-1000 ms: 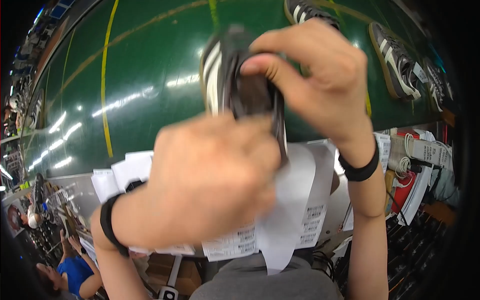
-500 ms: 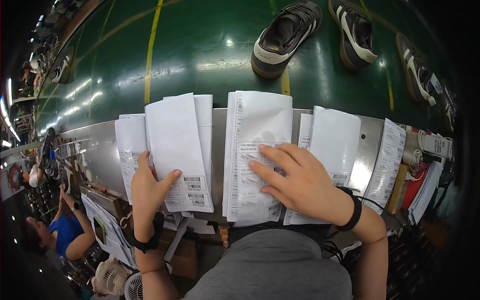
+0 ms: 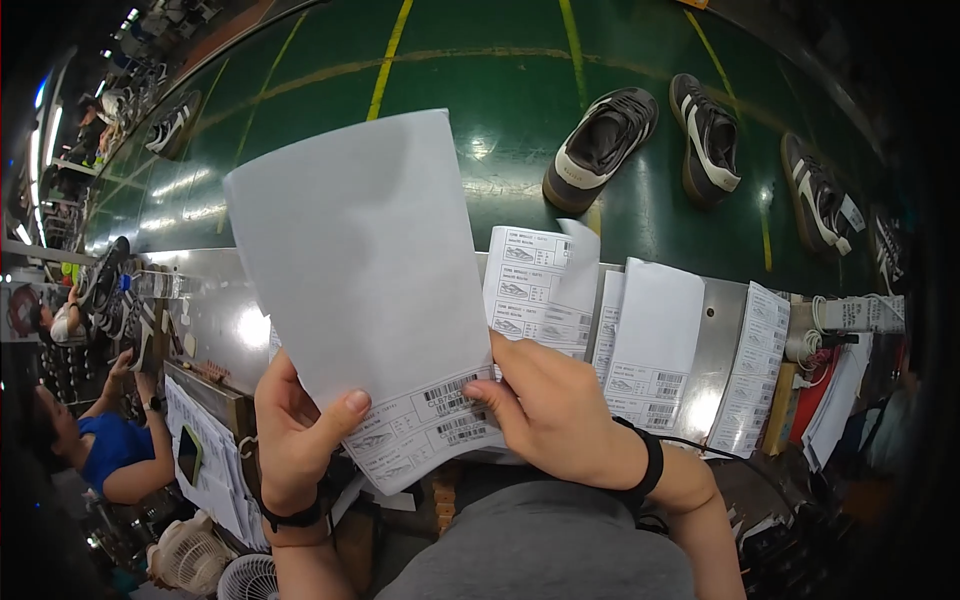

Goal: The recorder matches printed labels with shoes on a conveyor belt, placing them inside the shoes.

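A mostly blank white label sheet (image 3: 360, 250), with two printed barcode labels along its near end, is raised over the bench and tilted. My left hand (image 3: 305, 430) grips its lower left edge, thumb on top and fingers underneath. At the lower right edge my right hand (image 3: 545, 405) pinches the same sheet, its thumb beside a barcode. Right behind that hand lies a printed label sheet (image 3: 515, 275) with a curled far corner. Farther right rest another part-blank label sheet (image 3: 655, 320) and a strip of printed labels (image 3: 750, 370). The raised sheet hides most of what lies beneath it.
Dark sneakers with white stripes, among them one sneaker (image 3: 603, 150) and another (image 3: 705, 140), stand on the green belt (image 3: 480, 90) beyond the metal ledge (image 3: 220, 320). A co-worker in blue (image 3: 125, 450), a phone (image 3: 188, 453) on papers and a fan (image 3: 190, 555) are at left.
The label sheet under my left hand has been lifted off the ledge. My right hand has left the middle sheets and taken hold of the raised sheet's right edge. The view has shifted.
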Demonstrator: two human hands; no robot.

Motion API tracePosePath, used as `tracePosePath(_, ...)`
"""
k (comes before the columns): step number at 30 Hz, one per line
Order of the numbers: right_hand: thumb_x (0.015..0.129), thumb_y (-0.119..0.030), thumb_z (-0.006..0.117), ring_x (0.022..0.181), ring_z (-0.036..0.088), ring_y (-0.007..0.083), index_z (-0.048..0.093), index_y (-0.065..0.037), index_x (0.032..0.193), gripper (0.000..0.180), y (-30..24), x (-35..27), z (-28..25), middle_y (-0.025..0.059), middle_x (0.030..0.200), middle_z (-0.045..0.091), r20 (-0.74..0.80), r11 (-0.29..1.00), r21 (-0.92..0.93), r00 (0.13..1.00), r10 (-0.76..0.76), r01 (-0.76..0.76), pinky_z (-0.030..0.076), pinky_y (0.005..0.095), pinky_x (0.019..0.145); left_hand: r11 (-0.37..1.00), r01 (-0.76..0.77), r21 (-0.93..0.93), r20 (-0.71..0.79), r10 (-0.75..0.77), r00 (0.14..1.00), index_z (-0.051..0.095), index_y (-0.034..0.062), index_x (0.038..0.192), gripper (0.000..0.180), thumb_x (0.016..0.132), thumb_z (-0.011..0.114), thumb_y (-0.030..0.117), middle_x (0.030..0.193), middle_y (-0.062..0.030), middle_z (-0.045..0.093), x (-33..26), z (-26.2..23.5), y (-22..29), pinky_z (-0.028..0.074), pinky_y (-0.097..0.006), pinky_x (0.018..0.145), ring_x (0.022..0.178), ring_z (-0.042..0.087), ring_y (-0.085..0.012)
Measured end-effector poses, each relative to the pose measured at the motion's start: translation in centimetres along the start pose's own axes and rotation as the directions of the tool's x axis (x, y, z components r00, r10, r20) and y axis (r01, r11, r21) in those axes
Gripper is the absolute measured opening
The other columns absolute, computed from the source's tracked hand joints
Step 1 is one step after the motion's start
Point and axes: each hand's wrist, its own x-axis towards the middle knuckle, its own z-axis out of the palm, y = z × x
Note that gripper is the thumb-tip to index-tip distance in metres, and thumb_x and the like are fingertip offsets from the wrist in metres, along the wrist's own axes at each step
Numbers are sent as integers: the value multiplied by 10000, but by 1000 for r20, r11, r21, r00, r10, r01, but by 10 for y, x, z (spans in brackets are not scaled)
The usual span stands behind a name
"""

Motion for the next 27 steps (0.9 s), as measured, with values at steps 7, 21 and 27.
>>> tracePosePath(7,736,-40,777,642,618,187,675,90,1060,364,-19,-13,-18,166,892,685,-272,883,-448,919,-285,142,482,242,511,974,28,-227,70,-13,997,529,-63,1223,456,828,668,118,1117,-110,628,5,22,26,451,-300,930,1025,606,-171)
tracePosePath(21,912,-11,611,844,658,251,543,-33,1127,227,-13,-27,-57,134,946,614,-366,921,-221,848,-382,320,524,519,919,873,-487,32,-156,486,860,573,-56,1161,279,899,635,15,981,-82,660,52,59,18,468,-191,575,731,605,-58)
tracePosePath(27,968,-162,589,770,591,178,478,-22,1257,339,13,-50,-134,76,849,548,-623,978,-32,761,-181,207,526,510,942,999,-42,8,-144,42,989,608,-51,1063,277,877,678,141,895,-77,666,53,-18,-6,502,-224,579,732,637,-103)
